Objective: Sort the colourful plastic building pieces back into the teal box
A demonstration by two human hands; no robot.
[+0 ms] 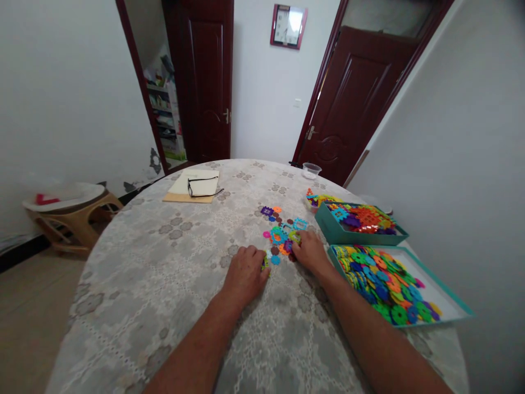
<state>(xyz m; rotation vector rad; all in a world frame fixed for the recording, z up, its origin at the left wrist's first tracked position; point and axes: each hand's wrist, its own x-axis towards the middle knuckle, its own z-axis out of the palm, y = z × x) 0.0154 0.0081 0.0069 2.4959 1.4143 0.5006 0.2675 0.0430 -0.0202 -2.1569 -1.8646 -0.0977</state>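
Observation:
On the patterned tablecloth lies a loose cluster of small toothed plastic building pieces, among them a light-blue ring, a blue disc and a purple square. My left hand rests at the cluster's near left side, fingers curled against a yellow-green building piece that they partly cover. At the right side, my right hand has its thumb and fingers closed on a yellow-green ring piece. Its fingertips are small in view, and the palm is turned down.
To the right stand a teal box full of building pieces and a teal-edged lid heaped with discs. Behind are a bag of pieces and a clear plastic bowl. Glasses lie on a notebook at the far left.

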